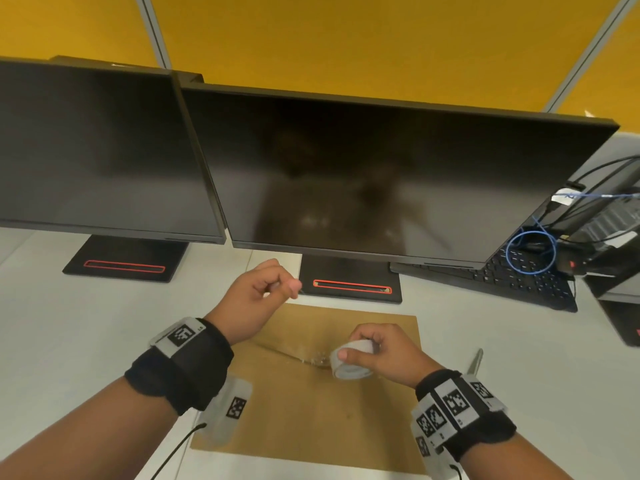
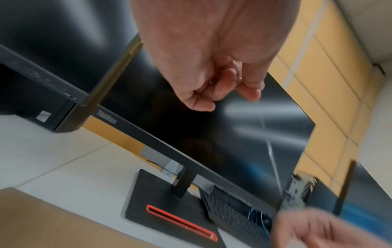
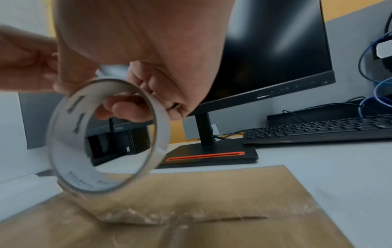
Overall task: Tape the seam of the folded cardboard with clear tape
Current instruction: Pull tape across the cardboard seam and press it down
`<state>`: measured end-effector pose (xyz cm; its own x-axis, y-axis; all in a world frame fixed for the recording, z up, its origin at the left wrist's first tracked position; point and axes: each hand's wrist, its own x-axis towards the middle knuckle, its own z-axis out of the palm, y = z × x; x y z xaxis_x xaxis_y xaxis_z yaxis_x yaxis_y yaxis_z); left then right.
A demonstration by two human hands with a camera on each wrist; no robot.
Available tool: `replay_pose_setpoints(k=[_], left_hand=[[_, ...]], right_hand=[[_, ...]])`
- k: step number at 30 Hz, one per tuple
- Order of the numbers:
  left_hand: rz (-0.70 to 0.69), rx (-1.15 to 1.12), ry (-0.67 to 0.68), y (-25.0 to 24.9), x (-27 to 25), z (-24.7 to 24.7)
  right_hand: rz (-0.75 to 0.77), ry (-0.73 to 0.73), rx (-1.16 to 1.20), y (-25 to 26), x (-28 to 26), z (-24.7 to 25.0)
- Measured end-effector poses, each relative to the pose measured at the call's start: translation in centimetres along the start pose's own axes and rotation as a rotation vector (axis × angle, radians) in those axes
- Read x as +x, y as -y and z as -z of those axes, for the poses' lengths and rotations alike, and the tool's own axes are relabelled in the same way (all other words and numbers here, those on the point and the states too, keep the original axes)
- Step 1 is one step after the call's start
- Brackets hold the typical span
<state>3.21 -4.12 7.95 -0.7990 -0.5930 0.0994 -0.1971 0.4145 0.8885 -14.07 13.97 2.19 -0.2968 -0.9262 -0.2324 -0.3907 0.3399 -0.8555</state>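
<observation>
A flat brown folded cardboard [image 1: 311, 410] lies on the white desk in front of me. My right hand [image 1: 360, 351] grips a roll of clear tape [image 1: 349, 363] just above its middle, fingers through the core [image 3: 106, 137]. A clear strip runs from the roll down onto the cardboard seam [image 3: 135, 216], where crinkled tape shines. My left hand [image 1: 277, 287] is raised over the cardboard's far edge, fingers curled, pinching a small shiny bit of clear tape [image 2: 236, 70]. A thin glinting line trails from those fingertips toward the roll.
Two dark monitors [image 1: 381, 174] [image 1: 97, 150] stand close behind the cardboard, with the nearer stand base [image 1: 349, 282] at its far edge. A black keyboard [image 1: 530, 282] and blue cables [image 1: 530, 251] lie at the right. A thin metal tool [image 1: 476, 362] rests right of the cardboard.
</observation>
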Motion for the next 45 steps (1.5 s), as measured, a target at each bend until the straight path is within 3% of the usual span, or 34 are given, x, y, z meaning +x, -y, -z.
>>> replay_pose_setpoints(k=[5,9,14,16,18,20,22,24,27,33,39,45], left_hand=[[0.164,-0.163,-0.037,0.2,0.3,1.1],[0.308,-0.463,-0.081,0.4,0.2,0.7],[0.364,-0.895,-0.028,-0.6,0.6,0.5],[0.385,-0.811,0.033,-1.0,0.6,-0.1],[0.321,-0.392,0.111,-1.0,0.5,-0.7],[0.161,0.084,0.207,-0.4,0.2,-1.4],[0.020,0.375,0.343,0.3,-0.2,-2.2],[-0.072,0.561,0.449,0.7,-0.5,-2.8],[-0.150,0.679,0.475,0.7,-0.3,-3.1],[-0.217,0.642,0.482,-0.2,-0.1,-2.9],[-0.079,0.286,0.367,-0.6,-0.3,-2.7],[0.032,0.141,0.276,-0.4,0.1,-1.7]], right_hand=[[0.013,-0.022,0.037,-0.3,-0.7,0.3],[0.041,0.045,0.037,0.2,-0.8,0.4],[0.037,0.077,0.042,0.4,-0.9,0.0],[0.054,0.063,0.023,0.7,-0.9,-0.2],[0.077,0.048,0.009,1.1,-0.8,-0.3],[0.088,0.048,0.009,1.4,-0.7,-0.3],[0.106,0.050,0.006,1.4,-0.7,-0.3],[0.126,0.052,-0.017,1.4,-0.8,-0.3],[0.116,0.039,-0.044,1.2,-0.8,-0.4],[0.086,0.018,-0.077,1.0,-0.8,-0.3],[0.029,-0.042,-0.141,0.7,-0.3,-0.1],[0.031,-0.023,-0.092,1.4,-0.8,1.0]])
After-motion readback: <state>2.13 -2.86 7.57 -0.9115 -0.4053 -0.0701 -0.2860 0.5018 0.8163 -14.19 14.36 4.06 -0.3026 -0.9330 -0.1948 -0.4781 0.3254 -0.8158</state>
